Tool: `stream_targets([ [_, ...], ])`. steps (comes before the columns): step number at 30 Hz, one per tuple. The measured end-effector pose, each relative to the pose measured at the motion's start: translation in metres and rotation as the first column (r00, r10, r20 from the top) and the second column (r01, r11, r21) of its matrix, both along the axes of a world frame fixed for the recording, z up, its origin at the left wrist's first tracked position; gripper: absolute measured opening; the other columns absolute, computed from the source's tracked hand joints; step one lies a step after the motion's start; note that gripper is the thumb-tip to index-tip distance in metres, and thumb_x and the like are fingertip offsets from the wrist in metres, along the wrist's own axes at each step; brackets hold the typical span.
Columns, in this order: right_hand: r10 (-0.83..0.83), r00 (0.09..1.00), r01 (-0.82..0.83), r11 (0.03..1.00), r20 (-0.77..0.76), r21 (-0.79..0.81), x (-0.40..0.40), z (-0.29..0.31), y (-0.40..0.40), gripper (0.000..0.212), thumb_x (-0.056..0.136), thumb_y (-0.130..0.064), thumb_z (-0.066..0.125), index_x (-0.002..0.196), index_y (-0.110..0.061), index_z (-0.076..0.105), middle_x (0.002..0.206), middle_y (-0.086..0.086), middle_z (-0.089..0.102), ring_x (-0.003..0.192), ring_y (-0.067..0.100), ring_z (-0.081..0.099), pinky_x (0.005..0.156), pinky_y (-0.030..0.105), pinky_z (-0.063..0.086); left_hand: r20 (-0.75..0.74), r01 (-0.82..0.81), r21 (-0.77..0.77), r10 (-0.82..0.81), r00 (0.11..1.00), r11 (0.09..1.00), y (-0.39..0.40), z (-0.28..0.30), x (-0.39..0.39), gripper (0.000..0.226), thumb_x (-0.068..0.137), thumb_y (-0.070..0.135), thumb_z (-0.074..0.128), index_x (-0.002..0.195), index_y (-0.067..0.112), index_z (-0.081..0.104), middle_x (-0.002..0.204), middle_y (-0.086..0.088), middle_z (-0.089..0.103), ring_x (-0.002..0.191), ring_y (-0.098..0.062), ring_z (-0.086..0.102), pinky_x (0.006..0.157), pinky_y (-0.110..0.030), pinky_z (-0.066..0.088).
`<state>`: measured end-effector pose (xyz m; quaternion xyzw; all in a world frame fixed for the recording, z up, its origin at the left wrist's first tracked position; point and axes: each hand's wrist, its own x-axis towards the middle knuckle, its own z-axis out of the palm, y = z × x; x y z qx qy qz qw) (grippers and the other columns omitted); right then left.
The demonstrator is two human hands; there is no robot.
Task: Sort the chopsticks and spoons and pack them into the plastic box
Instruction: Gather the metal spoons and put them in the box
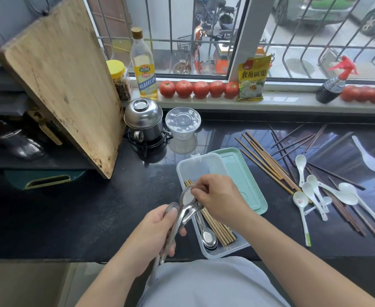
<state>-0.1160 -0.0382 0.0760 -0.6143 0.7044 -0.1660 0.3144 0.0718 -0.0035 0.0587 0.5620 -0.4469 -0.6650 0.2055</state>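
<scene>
The left hand gripped a bunch of metal spoons by the handles, bowls up, so the right hand could pinch one and lower it into the clear plastic box, beside the bamboo chopsticks and spoons already packed.

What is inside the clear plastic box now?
In the plastic box lie light wooden chopsticks and, beside them, stacked metal spoons. The right hand covers the box's middle, so that part cannot be seen. The far end looks empty.
</scene>
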Motion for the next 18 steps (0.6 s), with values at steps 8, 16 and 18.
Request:
stream_targets([
  [8, -0.328, 0.931, 0.316, 0.944, 0.157, 0.100, -0.035, -0.004, -0.013, 0.009, 0.097, -0.015, 0.063, 0.091, -0.016, 0.069, 0.079, -0.001, 0.072, 0.060, 0.013, 0.069, 0.061, 0.031, 0.060, 0.176, -0.289, -0.077, 0.299, 0.938, 0.954, -0.011, -0.033, 0.032, 0.018, 0.109, 0.021, 0.046, 0.096, 0.012, 0.054, 0.068, -0.009, 0.059, 0.040, -0.016, 0.038, 0.041, -0.031, 0.033],
  [16, -0.457, 0.885, 0.339, 0.759, 0.084, 0.556, -0.029, -0.075, 0.014, 0.016, 0.095, 0.001, 0.050, 0.094, -0.004, 0.065, 0.079, 0.016, 0.072, 0.070, 0.028, 0.076, 0.066, 0.041, 0.064, 0.019, -0.498, 0.091, 0.499, 0.867, 0.862, -0.016, -0.041, 0.042, 0.020, 0.109, 0.020, 0.047, 0.111, 0.009, 0.064, 0.056, 0.000, 0.043, 0.046, -0.013, 0.030, 0.046, -0.028, 0.027],
  [18, -0.174, 0.977, 0.212, 0.782, -0.121, 0.586, -0.027, -0.096, 0.013, 0.014, 0.093, -0.002, 0.055, 0.083, -0.005, 0.064, 0.054, 0.005, 0.068, 0.070, 0.024, 0.076, 0.063, 0.034, 0.062, -0.007, -0.451, 0.097, 0.454, 0.891, 0.887, -0.015, -0.036, 0.032, 0.020, 0.109, 0.021, 0.048, 0.113, 0.010, 0.064, 0.057, 0.000, 0.044, 0.045, -0.013, 0.031, 0.045, -0.028, 0.029],
])
